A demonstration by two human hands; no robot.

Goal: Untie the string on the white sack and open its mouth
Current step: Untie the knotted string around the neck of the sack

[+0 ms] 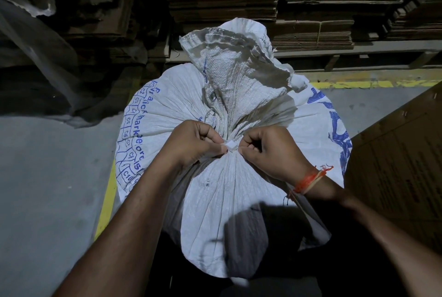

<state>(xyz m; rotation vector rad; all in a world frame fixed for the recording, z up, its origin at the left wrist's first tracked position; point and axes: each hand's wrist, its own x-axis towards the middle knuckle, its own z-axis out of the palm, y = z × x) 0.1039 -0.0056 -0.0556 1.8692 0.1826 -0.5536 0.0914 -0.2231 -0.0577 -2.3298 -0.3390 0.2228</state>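
Your left hand (191, 143) and right hand (270, 150) pinch the string (230, 146) at the sack (215, 201) neck, floor (47, 177) open to the left.

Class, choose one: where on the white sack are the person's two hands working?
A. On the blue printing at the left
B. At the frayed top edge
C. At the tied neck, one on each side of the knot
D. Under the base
C: the left hand and right hand pinch at the string cinching the white sack at its neck.
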